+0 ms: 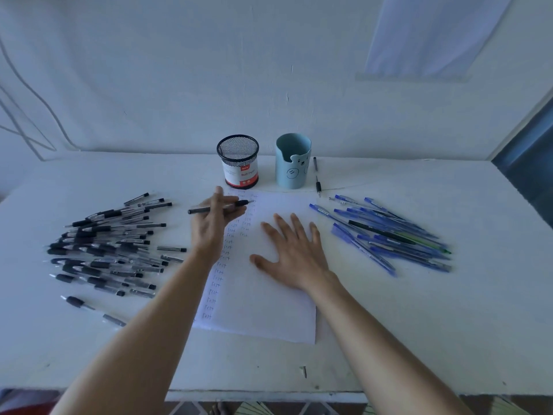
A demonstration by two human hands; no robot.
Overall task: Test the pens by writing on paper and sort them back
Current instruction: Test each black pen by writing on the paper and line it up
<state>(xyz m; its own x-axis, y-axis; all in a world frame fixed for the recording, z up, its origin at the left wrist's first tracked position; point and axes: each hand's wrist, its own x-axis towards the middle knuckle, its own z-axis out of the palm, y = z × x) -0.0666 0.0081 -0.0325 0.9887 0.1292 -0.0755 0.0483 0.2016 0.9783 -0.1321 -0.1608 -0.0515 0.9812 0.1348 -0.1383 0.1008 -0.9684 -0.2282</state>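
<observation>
The black pen [206,209] is in the left hand [212,223], which holds it between the thumb and the fingers. The pen lies almost level, with its tip over the far left corner of the paper [269,310]. I cannot tell if the tip touches the sheet.

The paper lies in the middle of the table [419,324]. Along its left edge runs a column of small written words, with more short columns near the far left corner. The right hand [291,250] rests flat on the paper, palm down, with the fingers straight and spread wide. It holds nothing.

To the left of the paper lies a big heap of black pens [110,247]. To the right of the paper lies a heap of blue pens [389,235], with one dark pen and one green pen among them.

Behind the paper stand two holders, close together: a black mesh cup [238,161] with a red and white label, and to its right a light blue cup [292,163] with a bear face. Just beyond the far right corner of the paper lie two dark loose pens [318,184].
</observation>
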